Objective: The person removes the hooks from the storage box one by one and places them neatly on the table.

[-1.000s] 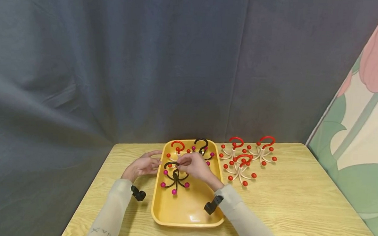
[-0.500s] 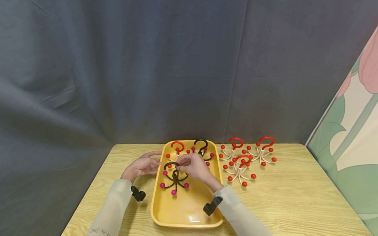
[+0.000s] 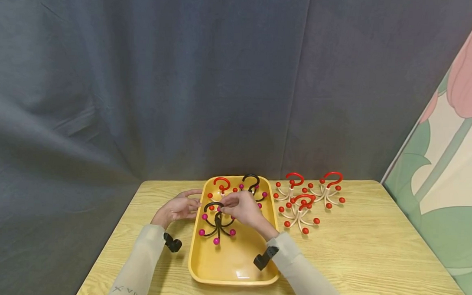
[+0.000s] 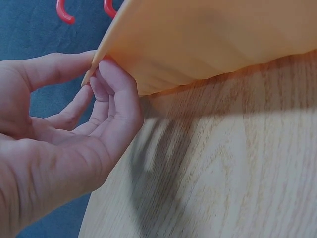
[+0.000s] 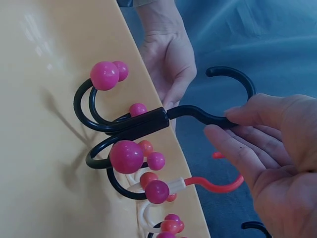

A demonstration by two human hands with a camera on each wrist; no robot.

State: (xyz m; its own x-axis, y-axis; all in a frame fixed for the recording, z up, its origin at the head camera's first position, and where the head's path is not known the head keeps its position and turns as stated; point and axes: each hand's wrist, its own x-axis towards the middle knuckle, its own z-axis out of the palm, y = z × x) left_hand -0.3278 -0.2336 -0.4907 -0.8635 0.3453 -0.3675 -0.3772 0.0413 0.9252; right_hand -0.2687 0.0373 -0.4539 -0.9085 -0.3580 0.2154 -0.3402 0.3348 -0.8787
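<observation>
My right hand [image 3: 243, 207] pinches the curved hook of a black multi-arm hook hanger [image 3: 217, 223] between thumb and fingers. The hanger's curved arms end in pink balls and point down over the tray's floor; the right wrist view shows its thick black stem [image 5: 143, 124]. With thumb and curled fingers my left hand [image 4: 89, 119] grips the left rim of a yellow tray [image 3: 235, 281]. Behind the held hanger, inside the tray, stand a white hanger with a red hook [image 3: 222, 181] and another black one [image 3: 251, 179]; my right hand partly hides both.
Right of the tray, several white hangers with red hooks and red balls stand on the wooden table [image 3: 357, 238], the nearest being a white hanger [image 3: 299, 215]. A dark curtain [image 3: 222, 86] hangs along the back edge. Flowered fabric [image 3: 453, 172] covers the right side.
The black hanger in my right hand has shifted very slightly left and turned a little. Both hands otherwise keep their places.
</observation>
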